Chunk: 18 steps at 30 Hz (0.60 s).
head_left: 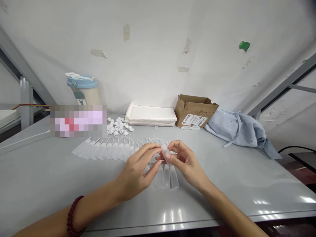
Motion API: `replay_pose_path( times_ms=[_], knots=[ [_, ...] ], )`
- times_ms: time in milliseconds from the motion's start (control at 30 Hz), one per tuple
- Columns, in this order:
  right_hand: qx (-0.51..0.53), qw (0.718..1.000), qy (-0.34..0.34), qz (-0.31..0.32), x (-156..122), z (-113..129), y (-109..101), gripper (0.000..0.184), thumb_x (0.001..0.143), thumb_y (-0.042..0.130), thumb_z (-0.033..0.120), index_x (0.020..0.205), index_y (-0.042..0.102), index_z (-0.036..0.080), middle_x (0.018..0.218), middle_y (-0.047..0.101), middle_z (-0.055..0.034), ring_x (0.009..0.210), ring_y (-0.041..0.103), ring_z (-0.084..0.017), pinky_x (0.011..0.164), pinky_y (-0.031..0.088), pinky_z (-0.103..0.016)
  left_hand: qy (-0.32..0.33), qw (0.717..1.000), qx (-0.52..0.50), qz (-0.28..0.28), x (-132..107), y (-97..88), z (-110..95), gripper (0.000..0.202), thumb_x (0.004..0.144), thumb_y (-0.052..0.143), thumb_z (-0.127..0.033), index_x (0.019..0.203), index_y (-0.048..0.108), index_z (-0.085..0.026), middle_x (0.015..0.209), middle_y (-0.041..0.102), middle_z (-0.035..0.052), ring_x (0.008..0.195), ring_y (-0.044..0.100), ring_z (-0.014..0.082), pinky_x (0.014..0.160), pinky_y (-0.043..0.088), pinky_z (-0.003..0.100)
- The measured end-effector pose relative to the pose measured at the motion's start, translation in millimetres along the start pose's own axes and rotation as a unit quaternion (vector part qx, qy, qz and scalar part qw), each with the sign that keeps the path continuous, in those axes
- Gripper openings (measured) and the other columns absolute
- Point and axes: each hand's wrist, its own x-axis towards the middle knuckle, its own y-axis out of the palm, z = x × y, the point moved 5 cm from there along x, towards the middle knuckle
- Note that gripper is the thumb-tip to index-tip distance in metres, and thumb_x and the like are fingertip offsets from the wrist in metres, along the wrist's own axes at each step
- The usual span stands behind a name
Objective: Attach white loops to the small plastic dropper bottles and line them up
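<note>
Both hands meet over the middle of the grey table (37,177). My right hand (186,163) grips a small clear plastic bottle (166,152) between thumb and fingers. My left hand (138,171) pinches the bottle's top end with its fingertips. Under the hands lie a few capped clear bottles (170,176) side by side. A longer row of the same bottles (103,151), with caps on tethers, lies to the left. A heap of small white caps (118,125) sits behind that row.
Against the back wall stand a stack of white trays (150,116), an open cardboard box (195,110), a blue-lidded tumbler (84,87) and a blurred-out package. A blue cloth (240,130) lies at the right. The table's front edge runs close below my arms.
</note>
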Motion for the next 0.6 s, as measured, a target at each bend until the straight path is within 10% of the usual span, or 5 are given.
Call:
replay_pose_path(
  times_ms=[300,600],
  knots=[
    [-0.025,1.0,-0.001,-0.013,-0.2,-3.8,-4.1,0.029,0.079,0.066,0.034,0.105,0.058,0.021,0.097,0.063,-0.0037,0.081,0.069,-0.018,0.078,0.054,-0.035,-0.03,0.999,-0.033,0.0,0.5,-1.1,2.0,0.031,0.085,0.053,-0.007,0.114,0.054,-0.017,0.106,0.062,0.0051,0.09,0.06,0.0131,0.08,0.054,0.026],
    [-0.005,0.999,0.012,-0.035,-2.1,0.6,-3.8,0.027,0.077,0.068,0.034,0.097,0.057,0.02,0.097,0.065,-0.0049,0.08,0.071,-0.021,0.072,0.056,-0.035,-0.005,1.0,0.007,0.026,3.2,3.9,-5.9,0.034,0.085,0.055,-0.012,0.119,0.053,-0.015,0.124,0.053,0.0118,0.116,0.051,0.0209,0.097,0.048,0.033]
  ],
)
